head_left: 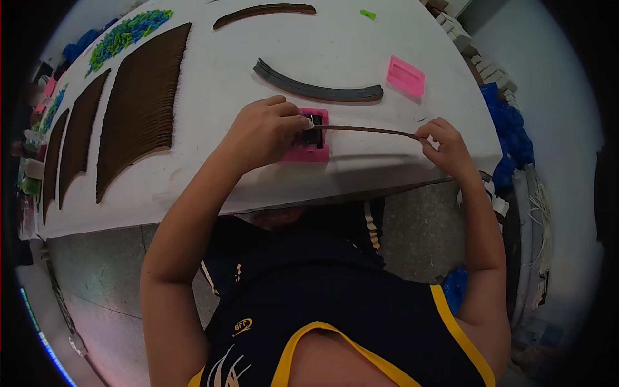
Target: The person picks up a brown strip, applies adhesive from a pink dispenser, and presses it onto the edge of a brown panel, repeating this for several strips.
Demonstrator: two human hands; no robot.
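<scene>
My right hand (pixel 445 145) pinches the right end of a thin, slightly curved brown strip (pixel 367 129). The strip runs left to the fingertips of my left hand (pixel 267 132), which are closed on a small white piece (pixel 309 123) at the strip's other end. Whether those fingers also grip the strip itself is hidden. Under them sits a pink tray (pixel 304 155) with a black block or pad (pixel 313 137) inside it, partly covered by my left hand.
Behind my hands lies a curved stack of grey strips (pixel 316 88), with a pink rectangular holder (pixel 406 77) to its right. Rows of brown strips (pixel 142 103) and a pile of green and blue clips (pixel 129 37) cover the left. A green clip (pixel 367 14) lies at the back.
</scene>
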